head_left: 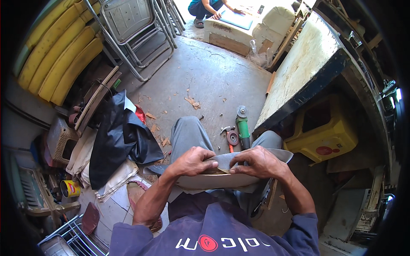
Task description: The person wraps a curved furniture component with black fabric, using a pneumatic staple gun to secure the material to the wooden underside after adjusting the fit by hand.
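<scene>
Across my lap lies a pale, curved panel (218,182) with a grey textured sheet of covering material (223,160) folded along its far edge. My left hand (194,162) grips the sheet at that edge, thumb pointing inward. A short gap away, my right hand (258,163) is closed on the same edge, fingers curled over the material. The sheet's loose end sticks out past my right wrist. Beyond my knees, a green angle grinder (243,128) lies on the floor beside a brown abrasive disc (232,138) and a hammer (226,129).
Black sheeting (121,132) and pale cloth are heaped at left, near yellow curved pads (64,47) and folding metal chairs (128,21). To the right stand a worn bench (299,68) and a yellow plastic stool (322,132). Another person (207,8) crouches at the far end.
</scene>
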Demonstrator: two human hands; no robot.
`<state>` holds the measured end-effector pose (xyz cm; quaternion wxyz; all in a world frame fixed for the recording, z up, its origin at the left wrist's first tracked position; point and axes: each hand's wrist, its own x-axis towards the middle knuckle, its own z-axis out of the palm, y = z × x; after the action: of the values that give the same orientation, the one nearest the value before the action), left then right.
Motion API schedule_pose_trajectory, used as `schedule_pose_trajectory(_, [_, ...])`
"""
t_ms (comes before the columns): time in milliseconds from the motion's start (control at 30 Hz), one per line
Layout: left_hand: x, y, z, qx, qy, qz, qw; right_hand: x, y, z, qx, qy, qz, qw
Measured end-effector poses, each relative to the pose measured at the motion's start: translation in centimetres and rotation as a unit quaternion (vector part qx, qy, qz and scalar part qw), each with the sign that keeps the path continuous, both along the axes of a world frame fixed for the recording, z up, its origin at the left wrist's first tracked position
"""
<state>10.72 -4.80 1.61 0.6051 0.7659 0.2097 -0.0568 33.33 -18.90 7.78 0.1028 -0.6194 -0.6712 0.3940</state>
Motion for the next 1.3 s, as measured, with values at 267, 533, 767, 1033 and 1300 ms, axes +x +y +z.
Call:
schedule_pose_trajectory(267, [0.8, -2.0, -1.0, 0.143, 0.001, 0.065, 0.988, -1.7, 1.8, -2.1, 0.050, -0.107, 0.047, 0.992])
schedule_pose_trajectory(533, [0.2, -2.5, -1.9, 0.093, -0.078, 0.140, 0.983, 2.7, 0.5, -0.2, 0.087, -0.193, 0.045, 0.976])
schedule_pose_trajectory(767, [0.1, -2.8, -2.4, 0.207, -0.244, 0.165, 0.933, 2.5, -2.7, -2.8, 0.327, -0.061, -0.018, 0.943])
schedule_pose_trajectory(1033, [1.9, -0.6, -2.9, 0.131, -0.209, -0.003, 0.969, 3.6, -4.9, -5.3, 0.331, -0.035, -0.056, 0.941])
schedule_pose_trajectory(1300, [2.5, 0.6, -5.2, 0.093, -0.113, -0.047, 0.988, 3.8, -4.7, -7.8, 0.320, -0.038, -0.117, 0.939])
